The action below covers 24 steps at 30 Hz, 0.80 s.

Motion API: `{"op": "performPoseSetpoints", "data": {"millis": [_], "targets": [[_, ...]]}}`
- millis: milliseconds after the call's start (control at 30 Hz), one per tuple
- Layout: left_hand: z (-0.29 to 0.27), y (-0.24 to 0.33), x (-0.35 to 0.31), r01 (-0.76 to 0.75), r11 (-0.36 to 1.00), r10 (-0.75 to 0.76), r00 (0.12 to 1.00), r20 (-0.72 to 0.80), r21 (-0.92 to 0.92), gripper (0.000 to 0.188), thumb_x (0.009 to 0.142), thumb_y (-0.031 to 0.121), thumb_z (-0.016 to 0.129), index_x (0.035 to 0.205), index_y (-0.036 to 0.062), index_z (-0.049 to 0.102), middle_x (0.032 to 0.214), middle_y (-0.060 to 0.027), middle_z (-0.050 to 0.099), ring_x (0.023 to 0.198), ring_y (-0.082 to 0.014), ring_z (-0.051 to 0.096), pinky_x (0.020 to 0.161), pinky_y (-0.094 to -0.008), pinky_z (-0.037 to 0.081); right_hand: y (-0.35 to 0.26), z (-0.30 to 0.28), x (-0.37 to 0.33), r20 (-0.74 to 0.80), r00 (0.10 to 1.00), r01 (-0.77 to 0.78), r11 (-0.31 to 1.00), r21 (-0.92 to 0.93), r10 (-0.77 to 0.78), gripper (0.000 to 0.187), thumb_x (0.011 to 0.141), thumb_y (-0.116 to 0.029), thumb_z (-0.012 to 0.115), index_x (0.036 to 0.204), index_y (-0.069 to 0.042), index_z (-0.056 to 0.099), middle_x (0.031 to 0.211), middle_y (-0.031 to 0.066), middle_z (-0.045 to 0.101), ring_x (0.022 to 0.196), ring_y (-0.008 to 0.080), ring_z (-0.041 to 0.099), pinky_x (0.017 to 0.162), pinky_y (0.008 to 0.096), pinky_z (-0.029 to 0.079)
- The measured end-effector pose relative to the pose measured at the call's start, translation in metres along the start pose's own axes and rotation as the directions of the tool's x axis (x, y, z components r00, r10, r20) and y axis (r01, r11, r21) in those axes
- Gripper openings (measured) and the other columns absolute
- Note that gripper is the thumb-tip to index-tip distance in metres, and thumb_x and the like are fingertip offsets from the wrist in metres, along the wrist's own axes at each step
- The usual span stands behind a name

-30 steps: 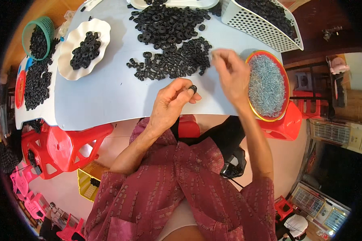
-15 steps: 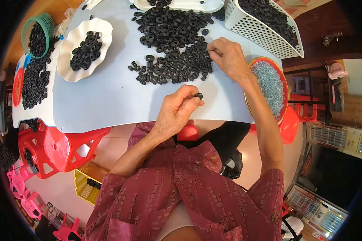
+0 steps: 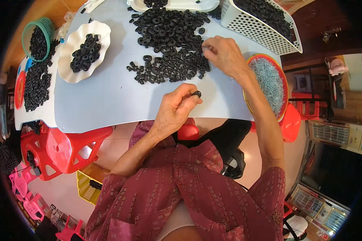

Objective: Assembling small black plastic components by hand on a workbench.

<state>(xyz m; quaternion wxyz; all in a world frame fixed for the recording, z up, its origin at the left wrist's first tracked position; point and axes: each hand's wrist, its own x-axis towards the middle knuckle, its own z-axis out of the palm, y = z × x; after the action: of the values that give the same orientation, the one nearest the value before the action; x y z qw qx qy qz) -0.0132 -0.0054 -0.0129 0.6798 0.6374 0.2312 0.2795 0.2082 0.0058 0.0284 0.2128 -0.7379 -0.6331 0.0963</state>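
Near the table's front edge, my left hand (image 3: 175,106) pinches a small round black plastic part (image 3: 197,93) between thumb and fingers. My right hand (image 3: 226,57) reaches over the right side of a pile of small black parts (image 3: 173,64), its thumb and fingers drawn together at the pile's edge. Whatever is between those fingertips is too small to make out. Larger black round parts (image 3: 169,26) lie heaped behind the small ones. Beside my right forearm is a red bowl with a yellow rim (image 3: 286,82), filled with small clear bluish pieces (image 3: 267,84).
A white scalloped dish (image 3: 64,64) of black parts stands at left. Beyond it are a green basket (image 3: 48,28) and another spread of black parts (image 3: 37,90). A white perforated basket (image 3: 257,34) is at back right. Red stools (image 3: 60,148) stand below the table's edge.
My right hand has shifted slightly left along the pile's edge. The left hand keeps its pinch on the black part, and the whole view has moved a little.
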Motion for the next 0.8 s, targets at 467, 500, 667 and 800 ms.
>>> {"op": "performPoseSetpoints", "data": {"millis": [467,500,667,800], "targets": [[-0.002,0.003,0.002,0.014,0.998,-0.013,1.0,0.008,-0.058,0.013,0.092,0.008,0.053,0.101,-0.0022,0.054,0.081,-0.01,0.067,0.077,-0.0107,0.06,0.069,-0.0253,0.048,-0.009,0.003,-0.008,-0.123,0.992,-0.012,0.976,0.216,0.039,0.013,0.076,-0.007,0.066,0.087,-0.001,0.066,0.074,0.0126,0.067,0.065,0.022,0.065,0.063,0.0321,0.052],[-0.002,0.003,0.002,0.033,0.994,-0.032,0.999,0.008,-0.103,0.013,0.093,0.008,0.052,0.101,-0.0022,0.054,0.082,-0.0097,0.067,0.078,-0.0111,0.06,0.07,-0.0256,0.048,-0.012,0.003,-0.014,-0.12,0.992,-0.014,0.976,0.218,0.042,0.013,0.076,-0.007,0.066,0.087,-0.001,0.066,0.074,0.0126,0.067,0.065,0.022,0.065,0.063,0.0321,0.052],[-0.006,-0.002,0.004,0.038,0.979,-0.046,0.998,-0.034,-0.2,0.015,0.094,0.009,0.051,0.104,-0.0026,0.054,0.083,-0.0081,0.066,0.076,-0.011,0.058,0.072,-0.0259,0.048,-0.043,0.006,-0.059,0.079,0.967,-0.222,0.642,0.734,0.244,0.011,0.083,-0.007,0.066,0.091,0.0,0.068,0.079,-0.002,0.066,0.069,0.0032,0.056,0.062,0.0198,0.047],[-0.003,-0.001,0.004,0.014,0.989,-0.02,0.999,-0.039,-0.148,0.016,0.094,0.008,0.05,0.105,-0.0028,0.054,0.084,-0.0082,0.065,0.078,-0.011,0.058,0.073,-0.0259,0.048,-0.053,0.014,-0.084,0.132,0.975,-0.206,0.502,0.84,0.178,0.015,0.085,0.001,0.06,0.098,0.001,0.068,0.082,0.0032,0.066,0.07,0.0071,0.059,0.065,0.0209,0.048]]}}
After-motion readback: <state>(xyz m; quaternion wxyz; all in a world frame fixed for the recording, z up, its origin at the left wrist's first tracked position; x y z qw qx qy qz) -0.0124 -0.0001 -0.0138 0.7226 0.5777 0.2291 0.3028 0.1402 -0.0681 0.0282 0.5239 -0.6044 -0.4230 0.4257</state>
